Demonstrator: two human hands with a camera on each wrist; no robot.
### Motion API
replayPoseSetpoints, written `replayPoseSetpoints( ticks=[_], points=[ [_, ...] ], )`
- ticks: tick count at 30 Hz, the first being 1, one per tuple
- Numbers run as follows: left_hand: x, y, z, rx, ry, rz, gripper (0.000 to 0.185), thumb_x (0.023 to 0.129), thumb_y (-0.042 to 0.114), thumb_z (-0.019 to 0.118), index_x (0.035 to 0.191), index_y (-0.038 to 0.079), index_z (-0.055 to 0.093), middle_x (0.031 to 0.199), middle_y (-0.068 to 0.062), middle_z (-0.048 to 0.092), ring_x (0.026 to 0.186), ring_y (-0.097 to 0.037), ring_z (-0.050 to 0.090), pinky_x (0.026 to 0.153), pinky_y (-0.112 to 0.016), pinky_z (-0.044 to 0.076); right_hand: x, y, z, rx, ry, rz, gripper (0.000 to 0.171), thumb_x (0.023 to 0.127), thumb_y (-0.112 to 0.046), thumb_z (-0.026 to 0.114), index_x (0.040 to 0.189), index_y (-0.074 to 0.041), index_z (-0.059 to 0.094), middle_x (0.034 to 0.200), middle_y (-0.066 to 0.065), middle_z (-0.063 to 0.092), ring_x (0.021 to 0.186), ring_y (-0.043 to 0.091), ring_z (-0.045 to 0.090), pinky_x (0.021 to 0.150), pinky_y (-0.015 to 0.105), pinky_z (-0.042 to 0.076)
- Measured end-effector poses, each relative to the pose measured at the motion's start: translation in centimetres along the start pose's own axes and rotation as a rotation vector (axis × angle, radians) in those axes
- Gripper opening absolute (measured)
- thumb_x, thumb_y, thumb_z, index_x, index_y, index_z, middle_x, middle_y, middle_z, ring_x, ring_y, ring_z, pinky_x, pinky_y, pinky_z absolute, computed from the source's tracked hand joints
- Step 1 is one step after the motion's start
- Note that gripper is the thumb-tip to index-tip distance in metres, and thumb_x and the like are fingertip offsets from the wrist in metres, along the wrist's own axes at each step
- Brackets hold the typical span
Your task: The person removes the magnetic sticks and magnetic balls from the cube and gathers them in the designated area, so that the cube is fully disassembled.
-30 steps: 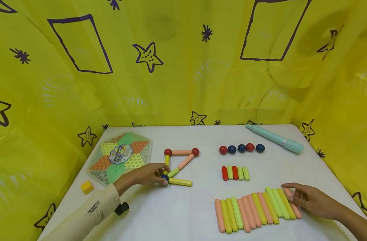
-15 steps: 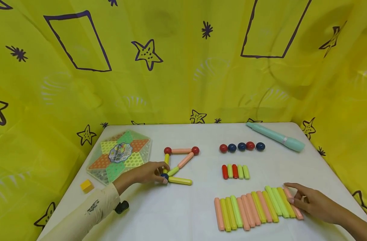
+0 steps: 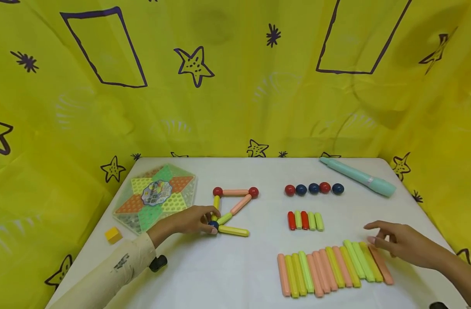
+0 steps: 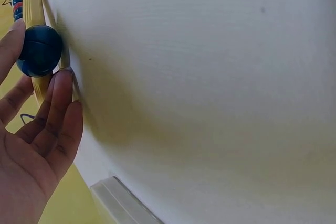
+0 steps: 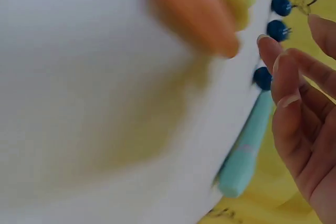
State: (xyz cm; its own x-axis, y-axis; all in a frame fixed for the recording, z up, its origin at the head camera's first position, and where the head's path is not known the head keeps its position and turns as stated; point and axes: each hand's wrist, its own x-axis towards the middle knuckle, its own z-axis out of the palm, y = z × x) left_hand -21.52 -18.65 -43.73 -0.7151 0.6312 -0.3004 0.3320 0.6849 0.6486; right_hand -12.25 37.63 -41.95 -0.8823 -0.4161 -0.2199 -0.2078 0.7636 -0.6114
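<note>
My left hand (image 3: 192, 219) pinches a dark blue ball (image 4: 40, 51) at the near-left corner of a figure made of balls and sticks. Two red balls (image 3: 253, 192) mark its far corners, joined by an orange-pink stick (image 3: 235, 192). From the blue ball a yellow stick (image 3: 234, 231) points right, while a short green stick (image 3: 225, 218) and a pink one slant to the far right corner. My right hand (image 3: 403, 244), holding nothing, hovers with loosely bent fingers beside the row of long sticks (image 3: 324, 270). Nearest to it lies the orange-pink end stick (image 3: 381, 265).
Several red and blue balls (image 3: 314, 188) form a line at the back right, with short red and green sticks (image 3: 305, 220) before them. A teal tube (image 3: 357, 176) lies behind. On the left are a hexagonal board game (image 3: 156, 195) and a yellow cube (image 3: 113, 235).
My right hand has let go of the end stick and lifted slightly up and away from the row. My left hand stays on the blue ball.
</note>
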Motion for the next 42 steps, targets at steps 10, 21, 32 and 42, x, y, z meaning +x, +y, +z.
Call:
replayPoseSetpoints(
  ticks=[10,21,32,42],
  points=[
    [0.0,0.2,-0.1,0.001,-0.001,-0.013,0.042,0.091,0.031,0.076,0.127,0.017,0.060,0.111,-0.005,0.066,0.098,-0.017,0.060,0.090,-0.041,0.050,10.3,-8.9,-0.7,0.062,0.078,-0.283,0.028,0.100,-0.017,0.064,0.123,-0.002,0.064,0.095,0.005,0.068,0.066,0.013,0.061,0.061,0.028,0.053],
    [0.5,0.3,0.1,-0.011,-0.012,0.001,0.041,0.091,0.030,0.076,0.127,0.016,0.060,0.109,-0.004,0.065,0.096,-0.015,0.059,0.089,-0.038,0.050,22.7,-13.2,2.6,0.054,-0.079,-0.251,0.036,0.094,-0.021,0.073,0.126,-0.006,0.066,0.114,0.012,0.068,0.091,0.020,0.064,0.077,0.032,0.054],
    [0.7,0.0,0.3,-0.008,-0.009,0.003,0.041,0.091,0.029,0.077,0.126,0.016,0.061,0.107,-0.004,0.065,0.096,-0.014,0.060,0.087,-0.036,0.050,27.0,-14.0,5.9,-0.048,-0.150,-0.210,0.032,0.085,-0.008,0.078,0.115,-0.011,0.066,0.114,0.012,0.067,0.089,0.018,0.061,0.082,0.030,0.052],
    [0.3,-0.2,0.0,-0.002,-0.004,-0.010,0.042,0.090,0.031,0.077,0.126,0.017,0.061,0.105,-0.002,0.065,0.094,-0.013,0.059,0.086,-0.035,0.050,27.8,-14.7,6.7,-0.130,-0.121,-0.285,0.023,0.089,-0.011,0.076,0.111,-0.010,0.069,0.099,0.004,0.068,0.090,0.017,0.060,0.082,0.030,0.053]
  ],
)
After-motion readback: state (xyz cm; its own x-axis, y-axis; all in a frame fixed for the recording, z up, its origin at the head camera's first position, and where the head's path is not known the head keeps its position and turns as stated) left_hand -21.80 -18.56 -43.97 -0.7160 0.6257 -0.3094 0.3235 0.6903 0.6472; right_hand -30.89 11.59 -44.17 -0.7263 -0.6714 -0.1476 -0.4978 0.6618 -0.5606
